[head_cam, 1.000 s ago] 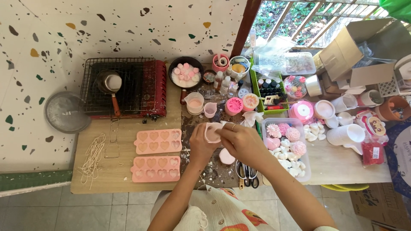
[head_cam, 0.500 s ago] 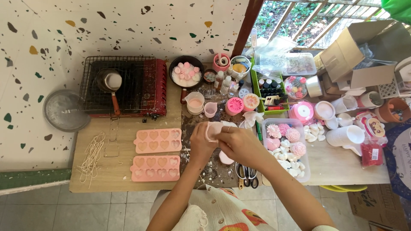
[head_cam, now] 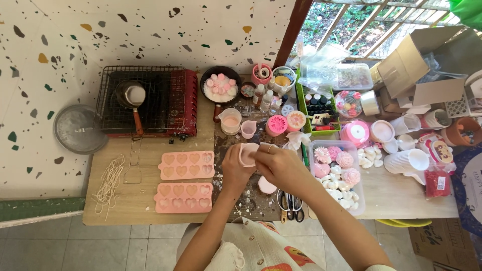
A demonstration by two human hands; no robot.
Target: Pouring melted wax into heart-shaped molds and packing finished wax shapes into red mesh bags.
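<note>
Both my hands meet over the dark mat at the table's middle, gripping one small pink silicone mould. My left hand holds its left side. My right hand pinches its right edge with the fingertips. A pale pink round piece lies on the mat just below my right hand. What is inside the mould is hidden.
Two pink heart-cavity trays lie left of my hands. A red stove with a small pot stands behind them. Scissors, a clear box of pink flower shapes, cups and jars crowd the right. Wicks lie far left.
My hands stay on the pink mould over the mat; my right hand's fingers have shifted slightly along its edge. Nothing else has moved.
</note>
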